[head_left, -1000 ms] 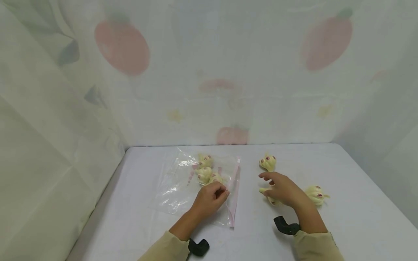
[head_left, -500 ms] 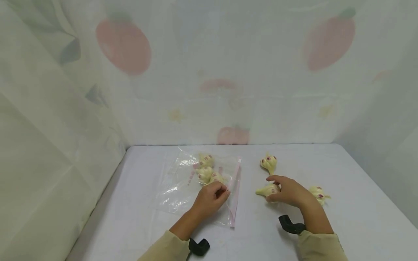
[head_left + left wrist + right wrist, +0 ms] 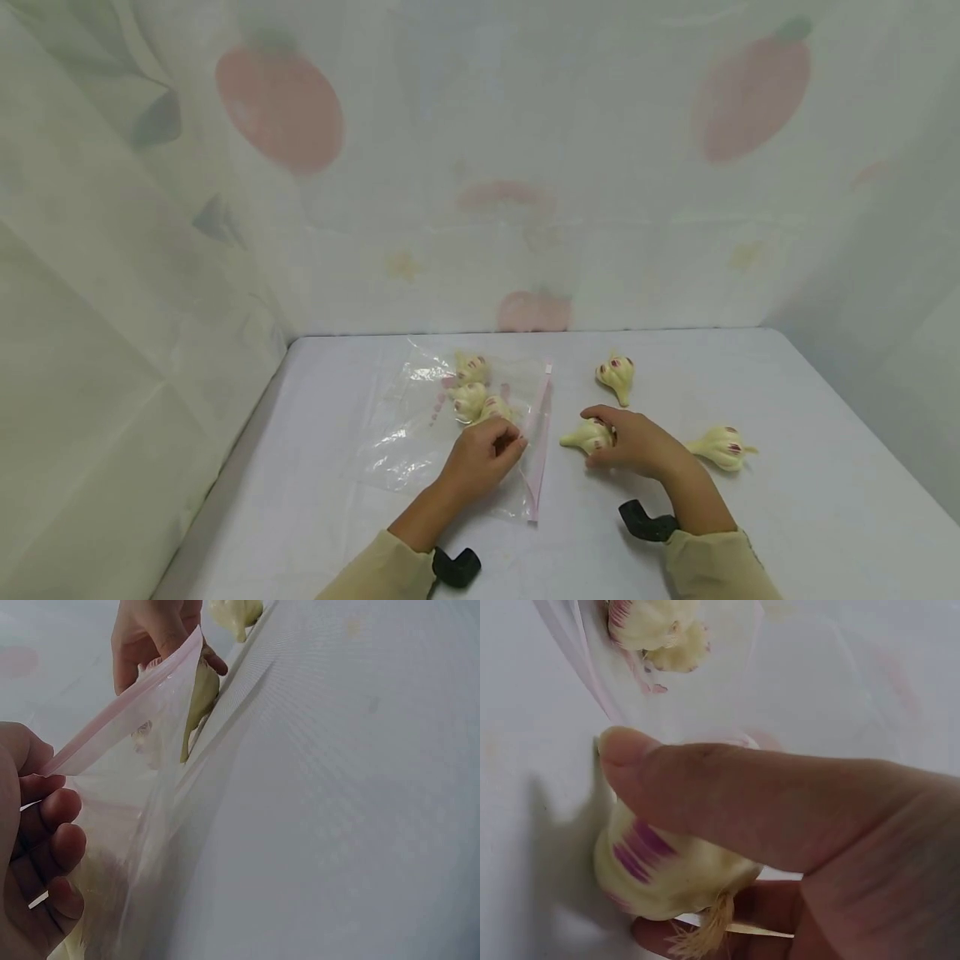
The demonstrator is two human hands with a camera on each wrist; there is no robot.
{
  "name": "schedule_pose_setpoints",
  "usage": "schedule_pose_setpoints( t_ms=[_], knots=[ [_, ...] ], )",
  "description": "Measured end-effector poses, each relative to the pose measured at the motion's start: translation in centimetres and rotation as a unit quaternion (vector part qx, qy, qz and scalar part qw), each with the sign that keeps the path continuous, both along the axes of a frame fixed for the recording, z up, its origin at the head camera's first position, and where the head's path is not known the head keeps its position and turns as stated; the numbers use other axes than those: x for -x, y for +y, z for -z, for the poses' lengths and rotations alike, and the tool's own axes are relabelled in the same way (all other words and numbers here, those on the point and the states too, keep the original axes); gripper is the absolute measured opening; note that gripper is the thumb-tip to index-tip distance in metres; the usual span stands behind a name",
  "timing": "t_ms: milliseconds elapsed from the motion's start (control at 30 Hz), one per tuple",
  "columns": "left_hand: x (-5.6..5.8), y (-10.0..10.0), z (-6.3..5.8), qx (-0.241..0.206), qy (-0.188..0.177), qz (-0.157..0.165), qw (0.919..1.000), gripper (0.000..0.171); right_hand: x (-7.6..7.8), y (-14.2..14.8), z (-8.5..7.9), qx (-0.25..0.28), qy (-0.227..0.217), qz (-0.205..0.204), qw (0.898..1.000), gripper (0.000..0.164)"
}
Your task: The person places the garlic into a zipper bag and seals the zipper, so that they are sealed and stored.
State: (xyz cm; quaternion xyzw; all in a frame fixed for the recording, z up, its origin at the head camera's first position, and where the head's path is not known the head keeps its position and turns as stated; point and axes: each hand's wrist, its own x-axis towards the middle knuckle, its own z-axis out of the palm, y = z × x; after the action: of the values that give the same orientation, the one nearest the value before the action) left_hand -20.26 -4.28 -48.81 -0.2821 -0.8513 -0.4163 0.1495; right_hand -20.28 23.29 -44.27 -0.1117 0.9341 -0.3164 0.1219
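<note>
My left hand [image 3: 483, 458] pinches the pink-edged mouth of a clear zip bag [image 3: 150, 795], lifting that edge. Inside the bag, several garlic bulbs [image 3: 470, 402] with purple streaks lie bunched just beyond my left hand. To the right of the bag mouth, my right hand [image 3: 637, 446] grips a garlic bulb [image 3: 675, 870] between thumb and fingers. Its stem points left toward the bag, and the root tuft faces my palm in the right wrist view.
One loose garlic bulb [image 3: 617, 377] lies on the white table [image 3: 300, 500] behind my right hand. Another bulb [image 3: 723, 448] rests to the right of it. Printed fabric [image 3: 637, 250] hangs behind the table, and more hangs at both sides.
My right hand has closed around the middle garlic bulb and moved it left toward the bag mouth. The left hand and the bag have stayed put.
</note>
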Motion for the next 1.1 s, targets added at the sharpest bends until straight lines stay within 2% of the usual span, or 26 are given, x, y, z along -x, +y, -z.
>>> schedule_pose_setpoints(
  t_ms=[133, 267, 433, 600, 900, 1100],
  knots=[
    [0.0, 0.0, 0.0, -0.003, 0.005, 0.001, 1.0000, 0.011, 0.0, -0.2, 0.2, 0.001, 0.020, -0.003, 1.000, 0.070],
    [0.1, 0.1, 0.0, -0.006, 0.007, 0.005, 0.9999, 0.011, 0.0, -0.7, 0.3, 0.027, 0.044, -0.014, 0.999, 0.071],
    [0.1, 0.1, -0.1, -0.007, 0.006, 0.008, 0.9999, 0.011, 0.0, -2.1, 0.7, 0.060, 0.073, -0.031, 0.995, 0.073],
    [0.0, 0.0, -0.1, -0.013, 0.009, 0.013, 0.9998, 0.010, -0.1, -3.7, 1.3, 0.068, 0.091, -0.051, 0.992, 0.074],
    [-0.1, 0.1, -0.2, -0.013, 0.005, 0.010, 0.9999, 0.011, -0.4, -5.1, 1.7, 0.097, 0.095, -0.018, 0.991, 0.078],
    [-0.1, 0.1, -0.2, -0.009, 0.011, 0.007, 0.9999, 0.011, -0.4, -5.9, 1.9, 0.110, 0.093, -0.018, 0.989, 0.083]
  ],
)
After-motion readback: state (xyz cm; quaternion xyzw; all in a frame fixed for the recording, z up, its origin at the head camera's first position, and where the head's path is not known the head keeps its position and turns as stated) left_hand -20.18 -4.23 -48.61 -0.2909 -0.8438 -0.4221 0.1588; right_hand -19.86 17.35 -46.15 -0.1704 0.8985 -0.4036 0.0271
